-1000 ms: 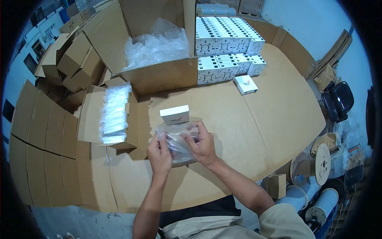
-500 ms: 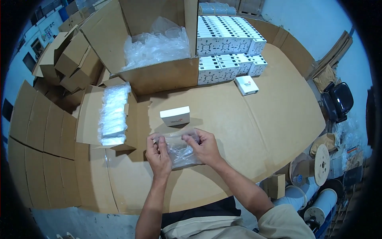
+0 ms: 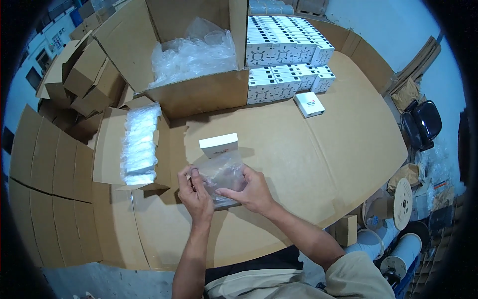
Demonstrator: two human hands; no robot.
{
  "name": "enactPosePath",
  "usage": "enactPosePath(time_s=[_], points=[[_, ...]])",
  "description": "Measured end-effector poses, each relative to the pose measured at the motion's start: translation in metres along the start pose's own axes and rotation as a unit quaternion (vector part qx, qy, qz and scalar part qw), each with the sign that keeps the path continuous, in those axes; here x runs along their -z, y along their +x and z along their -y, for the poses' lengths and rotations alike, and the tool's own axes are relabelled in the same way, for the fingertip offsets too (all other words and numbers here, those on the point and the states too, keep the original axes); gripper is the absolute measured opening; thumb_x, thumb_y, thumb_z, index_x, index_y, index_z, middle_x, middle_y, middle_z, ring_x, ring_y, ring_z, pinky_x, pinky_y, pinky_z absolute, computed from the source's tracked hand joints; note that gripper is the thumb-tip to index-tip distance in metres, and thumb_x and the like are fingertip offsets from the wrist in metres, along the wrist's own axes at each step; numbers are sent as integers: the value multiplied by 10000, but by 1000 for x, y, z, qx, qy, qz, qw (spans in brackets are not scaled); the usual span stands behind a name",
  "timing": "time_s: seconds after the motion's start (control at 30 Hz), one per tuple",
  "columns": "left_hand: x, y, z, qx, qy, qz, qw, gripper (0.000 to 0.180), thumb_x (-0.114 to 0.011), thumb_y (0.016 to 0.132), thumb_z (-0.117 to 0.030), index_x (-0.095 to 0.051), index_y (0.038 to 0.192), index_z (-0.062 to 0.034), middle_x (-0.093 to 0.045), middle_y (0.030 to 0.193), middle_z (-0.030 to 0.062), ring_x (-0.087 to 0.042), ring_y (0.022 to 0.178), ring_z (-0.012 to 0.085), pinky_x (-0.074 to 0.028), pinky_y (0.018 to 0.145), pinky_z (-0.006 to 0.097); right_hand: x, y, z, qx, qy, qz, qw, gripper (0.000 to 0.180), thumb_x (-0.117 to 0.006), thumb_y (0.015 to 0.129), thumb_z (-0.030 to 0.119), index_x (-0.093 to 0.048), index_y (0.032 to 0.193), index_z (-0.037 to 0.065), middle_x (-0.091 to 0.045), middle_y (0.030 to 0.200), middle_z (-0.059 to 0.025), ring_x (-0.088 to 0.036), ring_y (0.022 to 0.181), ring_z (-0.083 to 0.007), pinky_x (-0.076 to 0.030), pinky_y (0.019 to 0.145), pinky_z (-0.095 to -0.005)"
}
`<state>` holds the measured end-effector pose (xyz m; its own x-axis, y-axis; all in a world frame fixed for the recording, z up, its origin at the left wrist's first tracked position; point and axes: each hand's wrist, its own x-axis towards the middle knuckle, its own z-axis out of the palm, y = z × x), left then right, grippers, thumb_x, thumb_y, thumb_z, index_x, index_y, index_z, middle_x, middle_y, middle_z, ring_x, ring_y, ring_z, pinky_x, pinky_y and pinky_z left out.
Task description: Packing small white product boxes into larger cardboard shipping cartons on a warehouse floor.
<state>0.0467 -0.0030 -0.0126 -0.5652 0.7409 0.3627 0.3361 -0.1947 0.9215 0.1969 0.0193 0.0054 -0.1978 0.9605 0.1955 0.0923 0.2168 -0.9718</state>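
A clear plastic bag is stretched between my hands above the cardboard-covered table. My left hand pinches its left edge between thumb and fingers. On the other side my right hand grips the bag, its thumb lying across the front of the film. Just beyond the bag stands a white box, partly covered by the film's upper edge. Another white box lies farther off to the right, touched by neither hand.
At left, an open carton holds a row of bubble-wrapped packs. Behind it, a large carton contains loose plastic bags. Stacked white boxes stand at the back. Cable reels are beyond the table's right edge.
The bag's upper edge has risen and now overlaps the white box behind it. My right thumb has moved down and left across the film. My left hand has shifted slightly left.
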Motion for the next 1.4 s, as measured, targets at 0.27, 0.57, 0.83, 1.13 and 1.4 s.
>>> enactPosePath(time_s=[0.27, 0.57, 0.83, 1.13, 1.4], points=[[4, 7, -9, 111, -127, 33, 985, 158, -634, 1047, -178, -610, 1084, -27, -627, 825, 1, -550, 707, 33, -422, 557, 207, 3, 8, -2, -17, 34, 8, 999, 230, -753, 949, 140, -700, 1090, -33, -767, 872, -110, -693, 767, -97, -560, 677, -301], [17, -6, -23, 234, -132, 152, 951, 156, -688, 1017, -175, -661, 997, -23, -609, 696, -29, -501, 516, 14, -379, 422, 199, 14, 15, -3, -64, 14, -64, 996, 212, -699, 1000, 197, -721, 991, -14, -715, 760, -68, -624, 686, -73, -504, 618, -281], [32, 10, -1, 105, -213, 68, 969, 198, -606, 1059, -197, -657, 1023, -9, -621, 773, 12, -539, 653, 44, -418, 537, 224, 17, 17, -4, 26, -4, -91, 995, 218, -638, 1034, 174, -695, 938, -12, -665, 721, -35, -606, 652, -93, -492, 609, -284], [2, 22, -18, 85, -69, 98, 989, 223, -555, 1083, -190, -663, 1039, 0, -626, 831, -7, -528, 675, 52, -435, 583, 231, 18, 11, -4, 36, -48, 46, 997, 135, -670, 981, 101, -713, 937, -20, -676, 695, -87, -615, 625, -106, -493, 600, -290], [2, 17, -3, 18, -92, 68, 993, 200, -574, 1081, -192, -646, 1014, -18, -606, 781, -3, -525, 631, 52, -417, 532, 231, 19, 16, -6, -52, 29, 28, 998, 176, -693, 996, 151, -733, 975, -19, -718, 795, -28, -597, 688, -76, -480, 625, -272]])
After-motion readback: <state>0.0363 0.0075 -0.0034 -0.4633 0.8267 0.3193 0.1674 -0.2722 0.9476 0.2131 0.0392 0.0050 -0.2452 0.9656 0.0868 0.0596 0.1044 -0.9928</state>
